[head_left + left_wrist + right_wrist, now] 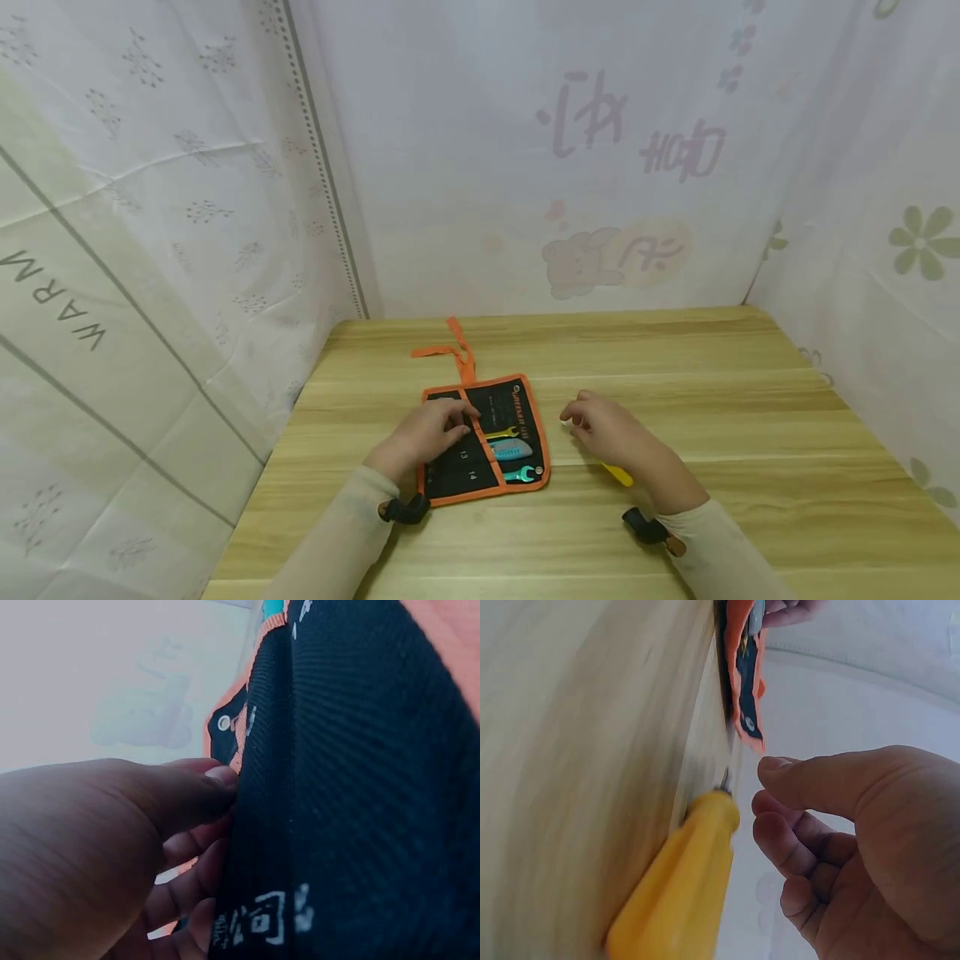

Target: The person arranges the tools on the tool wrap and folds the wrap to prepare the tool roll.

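Observation:
A black tool pouch (486, 492) with orange trim lies unrolled on the table, its orange tie straps stretching toward the back. Several tools show in its pockets: a yellow wrench (504, 433), a light-blue utility knife (512, 450) and a teal wrench (521, 474). My left hand (431, 429) is over the pouch, thumb and fingertips pinching the trimmed pocket edge. My right hand (606, 427), fingers loosely curled, holds nothing to the right of the pouch. Close beneath it a yellow-handled screwdriver (686, 881) lies on the table; the hand partly hides it in the head view.
The wood-grain table (675, 358) is enclosed by printed cloth (465, 167) behind and on both sides. A black strap-on device (408, 509) sits at the left wrist, and another (643, 527) at the right.

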Demonstrator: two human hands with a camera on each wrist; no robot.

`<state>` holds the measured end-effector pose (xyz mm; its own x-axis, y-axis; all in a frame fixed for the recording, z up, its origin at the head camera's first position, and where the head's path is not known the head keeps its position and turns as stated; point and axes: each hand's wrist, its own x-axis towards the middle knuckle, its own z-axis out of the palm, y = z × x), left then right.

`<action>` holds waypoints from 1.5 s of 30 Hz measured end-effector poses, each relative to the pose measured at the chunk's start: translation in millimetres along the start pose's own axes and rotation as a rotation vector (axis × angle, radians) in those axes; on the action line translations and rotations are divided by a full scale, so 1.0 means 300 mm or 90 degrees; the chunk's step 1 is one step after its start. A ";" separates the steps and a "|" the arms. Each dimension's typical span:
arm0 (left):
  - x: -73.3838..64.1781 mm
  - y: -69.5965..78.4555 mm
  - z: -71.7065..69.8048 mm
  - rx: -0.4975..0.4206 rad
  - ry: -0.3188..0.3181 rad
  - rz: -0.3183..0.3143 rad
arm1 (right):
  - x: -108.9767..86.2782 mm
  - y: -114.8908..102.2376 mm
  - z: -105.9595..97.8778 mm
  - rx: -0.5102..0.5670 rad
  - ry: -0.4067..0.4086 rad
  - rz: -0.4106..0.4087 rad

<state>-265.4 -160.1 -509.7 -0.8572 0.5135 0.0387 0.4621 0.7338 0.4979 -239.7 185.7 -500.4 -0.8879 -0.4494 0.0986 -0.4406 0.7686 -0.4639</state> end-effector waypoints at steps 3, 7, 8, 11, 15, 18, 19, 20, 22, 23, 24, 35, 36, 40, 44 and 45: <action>0.008 0.001 0.003 0.008 0.008 0.006 | -0.022 0.022 -0.015 0.011 0.004 0.028; 0.018 0.000 0.013 0.022 0.018 0.007 | -0.047 0.049 -0.035 0.020 0.017 0.054; 0.019 0.001 0.014 0.024 0.019 0.005 | -0.053 0.056 -0.040 0.026 0.019 0.061; 0.020 0.003 0.016 0.031 0.023 0.003 | -0.073 0.075 -0.055 0.039 0.022 0.078; 0.021 0.002 0.020 0.047 0.028 0.003 | -0.098 0.104 -0.076 0.044 0.032 0.084; 0.019 -0.001 0.022 0.057 0.030 0.003 | -0.114 0.130 -0.088 0.051 0.043 0.077; 0.019 -0.001 0.022 0.060 0.030 0.003 | -0.120 0.139 -0.090 0.055 0.045 0.077; 0.019 -0.001 0.022 0.063 0.030 0.002 | -0.126 0.148 -0.093 0.060 0.048 0.077; 0.019 -0.002 0.022 0.069 0.030 0.000 | -0.138 0.165 -0.096 0.066 0.051 0.077; 0.018 -0.001 0.022 0.071 0.030 -0.001 | -0.145 0.174 -0.097 0.071 0.052 0.080; 0.018 -0.002 0.022 0.072 0.030 -0.001 | -0.152 0.182 -0.099 0.073 0.052 0.082; 0.019 -0.011 0.032 0.062 0.027 -0.004 | -0.229 0.263 -0.092 0.086 0.047 0.087; 0.019 -0.010 0.031 0.063 0.029 -0.005 | -0.235 0.267 -0.093 0.090 0.051 0.080; 0.017 -0.007 0.029 0.068 0.034 -0.005 | -0.262 0.282 -0.100 0.102 0.058 0.090; 0.017 -0.002 0.027 0.078 0.036 -0.005 | -0.289 0.292 -0.107 0.107 0.053 0.107; 0.016 -0.002 0.027 0.078 0.036 -0.005 | -0.294 0.292 -0.108 0.113 0.052 0.111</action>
<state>-268.1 -154.4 -516.8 -0.8707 0.4844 0.0856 0.4769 0.7886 0.3883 -204.2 307.4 -521.3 -0.9592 -0.2737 0.0713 -0.2565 0.7356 -0.6269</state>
